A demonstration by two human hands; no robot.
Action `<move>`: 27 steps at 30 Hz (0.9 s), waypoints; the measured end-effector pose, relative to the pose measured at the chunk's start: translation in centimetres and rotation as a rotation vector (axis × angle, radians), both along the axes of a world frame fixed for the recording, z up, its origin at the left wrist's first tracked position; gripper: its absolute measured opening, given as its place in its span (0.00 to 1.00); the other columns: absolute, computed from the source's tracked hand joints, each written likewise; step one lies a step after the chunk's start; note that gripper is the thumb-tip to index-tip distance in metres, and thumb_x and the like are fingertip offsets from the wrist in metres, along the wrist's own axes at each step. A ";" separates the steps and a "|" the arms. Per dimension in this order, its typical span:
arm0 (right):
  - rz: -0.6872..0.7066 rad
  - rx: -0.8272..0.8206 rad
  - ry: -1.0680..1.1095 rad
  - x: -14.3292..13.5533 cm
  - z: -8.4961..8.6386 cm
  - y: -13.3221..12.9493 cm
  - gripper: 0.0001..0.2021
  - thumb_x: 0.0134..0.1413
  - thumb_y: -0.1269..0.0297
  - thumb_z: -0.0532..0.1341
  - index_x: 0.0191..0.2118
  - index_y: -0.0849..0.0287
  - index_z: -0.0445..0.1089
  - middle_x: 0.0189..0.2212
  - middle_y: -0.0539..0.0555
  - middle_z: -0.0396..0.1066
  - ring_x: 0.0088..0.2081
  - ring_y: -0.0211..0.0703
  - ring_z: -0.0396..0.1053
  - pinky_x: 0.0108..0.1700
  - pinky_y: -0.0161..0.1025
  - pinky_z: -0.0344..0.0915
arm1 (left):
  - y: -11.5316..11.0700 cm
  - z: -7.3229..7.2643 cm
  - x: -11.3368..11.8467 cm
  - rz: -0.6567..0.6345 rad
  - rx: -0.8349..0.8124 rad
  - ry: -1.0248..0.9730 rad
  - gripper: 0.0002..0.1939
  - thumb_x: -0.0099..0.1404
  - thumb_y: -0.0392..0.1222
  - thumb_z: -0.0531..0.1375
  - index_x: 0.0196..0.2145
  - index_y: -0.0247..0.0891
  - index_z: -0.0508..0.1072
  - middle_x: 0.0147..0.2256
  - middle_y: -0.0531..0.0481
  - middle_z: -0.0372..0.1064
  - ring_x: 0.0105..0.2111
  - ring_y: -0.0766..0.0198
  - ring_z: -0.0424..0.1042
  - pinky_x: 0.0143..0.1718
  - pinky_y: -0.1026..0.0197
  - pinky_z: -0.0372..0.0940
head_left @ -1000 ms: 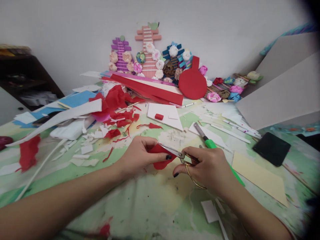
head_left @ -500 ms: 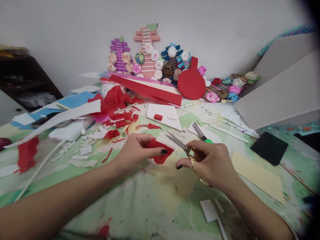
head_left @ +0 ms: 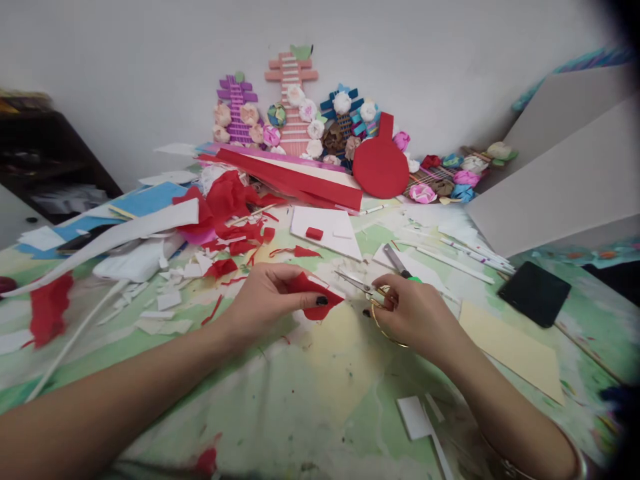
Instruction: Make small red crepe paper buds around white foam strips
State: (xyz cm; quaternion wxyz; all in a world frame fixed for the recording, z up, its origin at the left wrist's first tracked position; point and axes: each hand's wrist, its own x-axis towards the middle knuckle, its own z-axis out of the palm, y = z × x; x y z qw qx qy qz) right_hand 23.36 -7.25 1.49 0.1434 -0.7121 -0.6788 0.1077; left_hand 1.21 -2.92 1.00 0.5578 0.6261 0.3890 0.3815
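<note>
Between thumb and fingers, my left hand (head_left: 273, 293) pinches a small red paper piece (head_left: 316, 308) with a white strip along its upper edge. Gold-handled scissors (head_left: 354, 281) are in my right hand (head_left: 417, 313), fingers in the loops. Their blades point left at the red piece, just right of it, with a small gap between. Beyond the hands lies a white board (head_left: 325, 223) with a small red block (head_left: 315, 233) on it. A cutter with a green part (head_left: 396, 260) rests behind my right hand.
Red and white scraps (head_left: 240, 233) litter the left side. Decorated craft pieces (head_left: 295, 120) and a red round shape (head_left: 381, 163) lean by the wall. At right are a black square (head_left: 535, 293), a cream sheet (head_left: 513, 350) and a grey panel (head_left: 560, 167).
The scissors have turned, and their blades are closer together. My left hand has tilted the red piece, so its white edge shows. The whole view has shifted slightly.
</note>
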 end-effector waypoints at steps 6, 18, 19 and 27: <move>0.134 0.125 -0.001 -0.2 -0.7 0.1 0.10 0.54 0.72 0.55 0.39 0.60 0.73 0.33 0.57 0.75 0.34 0.46 0.71 0.34 0.37 0.59 | -0.3 0.0 0.2 -0.099 -0.033 0.016 0.05 0.53 0.37 0.67 0.30 0.35 0.81 0.27 0.48 0.78 0.28 0.63 0.75 0.30 0.66 0.69; 0.510 0.104 0.405 -2.2 0.1 -1.4 0.10 0.60 0.70 0.52 0.27 0.60 0.62 0.23 0.48 0.61 0.26 0.34 0.58 0.30 0.33 0.53 | -0.3 -0.9 0.8 -0.340 -0.103 0.089 0.07 0.55 0.40 0.65 0.25 0.33 0.77 0.21 0.54 0.71 0.22 0.71 0.65 0.24 0.70 0.59; 0.534 0.109 0.400 -2.2 0.1 -1.3 0.10 0.59 0.71 0.52 0.27 0.60 0.61 0.23 0.48 0.61 0.26 0.34 0.58 0.30 0.33 0.53 | -0.3 -1.0 0.8 -0.348 -0.119 0.084 0.07 0.55 0.40 0.65 0.26 0.33 0.78 0.21 0.54 0.71 0.22 0.71 0.66 0.25 0.70 0.60; 0.395 0.331 0.481 -1.7 -0.1 -1.1 0.08 0.58 0.72 0.54 0.28 0.60 0.64 0.23 0.47 0.64 0.26 0.33 0.60 0.30 0.32 0.56 | -0.1 -1.0 0.6 -0.298 -0.279 -0.017 0.06 0.54 0.41 0.67 0.27 0.34 0.79 0.23 0.51 0.74 0.24 0.69 0.69 0.26 0.69 0.63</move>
